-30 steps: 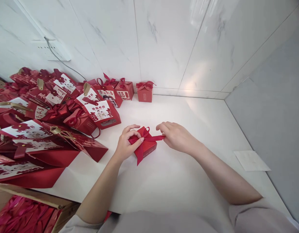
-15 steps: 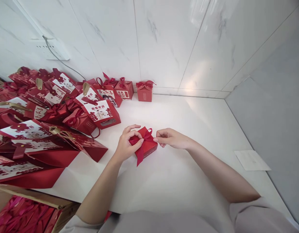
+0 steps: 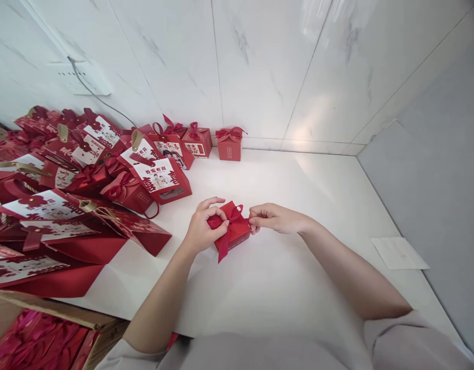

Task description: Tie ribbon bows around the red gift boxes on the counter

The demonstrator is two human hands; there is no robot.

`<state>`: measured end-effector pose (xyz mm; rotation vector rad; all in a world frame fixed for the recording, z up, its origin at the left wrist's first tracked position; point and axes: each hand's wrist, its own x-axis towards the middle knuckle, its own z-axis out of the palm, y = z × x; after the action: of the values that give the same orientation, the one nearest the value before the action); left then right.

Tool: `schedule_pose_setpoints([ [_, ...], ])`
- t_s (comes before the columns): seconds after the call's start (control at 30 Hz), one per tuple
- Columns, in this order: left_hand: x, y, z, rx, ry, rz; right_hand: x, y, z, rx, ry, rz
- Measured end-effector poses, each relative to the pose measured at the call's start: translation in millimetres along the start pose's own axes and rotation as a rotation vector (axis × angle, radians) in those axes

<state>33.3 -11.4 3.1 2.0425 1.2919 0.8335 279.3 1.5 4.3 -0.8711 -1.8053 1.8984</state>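
While the left loop of a glossy crimson fabric ribbon (image 3: 223,247) is pinched between the thumb and forefinger of the left hand (image 3: 201,228), the ribbon's right-hand end is grasped between the thumb and bent forefinger of the right hand (image 3: 277,218); by the ribbon a small, red, squarish cardboard box (image 3: 241,232) is topped, a bow being formed on its upper face, with one loop raised towards the right and one flat tail hung over the near side; whether the box itself is pressed by the other left fingers cannot be told, as they are partly hidden. The box is set on a smooth white tabletop (image 3: 283,288), between the two hands and well apart from the wall; by the grey-veined white tiled wall (image 3: 260,67), a red box tied with a dark red bow (image 3: 229,149) is stood upright; to the left, much of the surface is covered by a crowded heap of red and white printed paper gift boxes (image 3: 162,180), some fitted with ribbon or strap handles; at the lower left, red ribboned pieces (image 3: 40,341) are held in an open brown cardboard carton (image 3: 59,311); near the right edge of the tabletop, a thin white rectangular sheet (image 3: 398,253) is laid flat.
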Motion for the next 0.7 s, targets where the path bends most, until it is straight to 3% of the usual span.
schedule_pose_setpoints([
  [0.27, -0.5, 0.6, 1.3, -0.015, -0.009, -0.011, -0.8, 2.2, -5.4, 0.032, -0.085, 0.001],
  [0.4, -0.3, -2.1, -0.4, -0.07, -0.02, -0.012, -3.4, 1.3, -9.2, 0.0, -0.063, 0.04],
  [0.57, -0.2, -13.4, -19.5, -0.314, -0.102, -0.041, -19.6, -8.5, -26.5, -0.324, 0.013, 0.092],
  [0.7, -0.8, -22.7, -33.9, -0.343, -0.148, -0.028, -25.5, -11.2, -32.2, -0.356, 0.073, 0.12],
])
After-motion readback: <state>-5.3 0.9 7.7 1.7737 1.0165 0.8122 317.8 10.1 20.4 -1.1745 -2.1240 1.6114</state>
